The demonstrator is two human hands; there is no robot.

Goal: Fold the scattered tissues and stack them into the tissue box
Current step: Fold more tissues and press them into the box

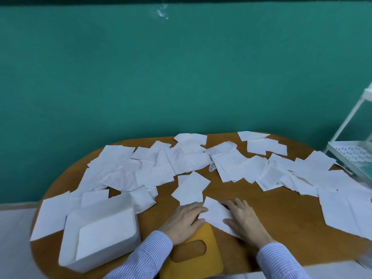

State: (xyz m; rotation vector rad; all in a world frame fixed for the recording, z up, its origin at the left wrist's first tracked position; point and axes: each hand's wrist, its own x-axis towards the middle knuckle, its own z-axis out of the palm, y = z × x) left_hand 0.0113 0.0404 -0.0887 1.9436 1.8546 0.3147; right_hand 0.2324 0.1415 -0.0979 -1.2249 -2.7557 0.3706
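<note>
A white tissue (216, 213) lies on the wooden table (267, 206) in front of me, between my two hands. My left hand (184, 220) lies flat with its fingertips on the tissue's left corner. My right hand (244, 219) presses flat on its right side. The open white tissue box (100, 230) stands at the near left with folded tissues inside. Its yellow lid (194, 252), with an oval slot, lies flat just under my left wrist. Several unfolded tissues (171, 164) are scattered over the far half of the table.
A teal wall (161, 77) rises right behind the table. A white wire rack (354, 150) stands at the far right edge. More loose tissues (346, 208) cover the right side, and one tissue (190, 189) lies just beyond my hands.
</note>
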